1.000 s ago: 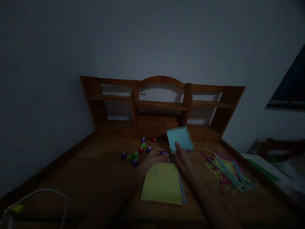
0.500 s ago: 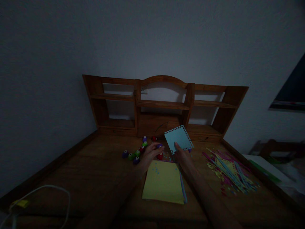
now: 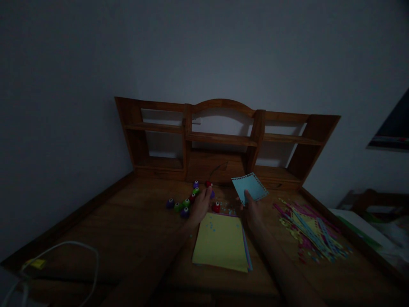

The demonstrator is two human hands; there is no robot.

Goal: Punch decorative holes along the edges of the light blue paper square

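Observation:
My right hand [image 3: 251, 209] pinches a light-blue square of paper [image 3: 250, 187], with the thumb on top. Small holes are punched along the paper's edges. My left hand [image 3: 201, 207] has its fingers drawn together around a small purple craft punch [image 3: 212, 194], partly hidden by the fingers. A red craft punch [image 3: 216, 207] stands just right of that hand. Left of it are several more punches, among them a dark purple one [image 3: 170, 203] and a green one [image 3: 186, 203]. Nearest to both wrists lies a stack of coloured paper [image 3: 221, 243], yellow on top, with blue bits on it.
Cut strips and paper scraps [image 3: 309, 228] are heaped at the right of the wooden desk [image 3: 134, 221]. Along the back stands a wooden shelf unit [image 3: 220, 138]. A white cable [image 3: 75, 243] loops at the front left, by a yellow item [image 3: 37, 263].
My right hand has carried the blue paper rightward, tilting it flatter. My left hand has shifted slightly with the purple punch, away from the red one, which is now in full view.

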